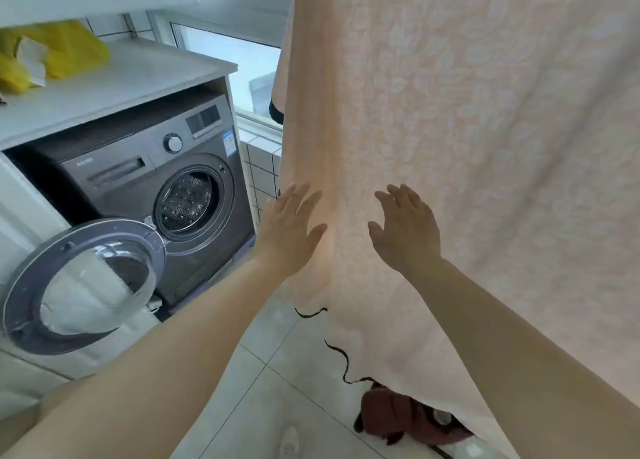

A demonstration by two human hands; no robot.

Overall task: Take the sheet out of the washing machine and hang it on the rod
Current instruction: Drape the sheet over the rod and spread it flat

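A large pale peach sheet (pixel 467 119) with a faint leaf pattern and a thin black hem hangs down from above the frame and fills the right half of the view. The rod is out of sight above. My left hand (pixel 289 230) is flat and spread against the sheet's left edge. My right hand (pixel 405 230) is spread in front of the sheet a little to the right, fingers apart, holding nothing. The grey washing machine (pixel 131 185) stands at the left under a counter, its round door (pixel 83 285) swung open and the steel drum (pixel 188 199) showing no laundry.
A white counter (pixel 114 84) over the machine carries a yellow bag (pixel 59 52). Windows (pixel 239 60) and a tiled ledge (pixel 259 161) lie behind the sheet. A dark red item (pixel 398 413) lies on the pale tiled floor (pixel 273 372) under the sheet's hem.
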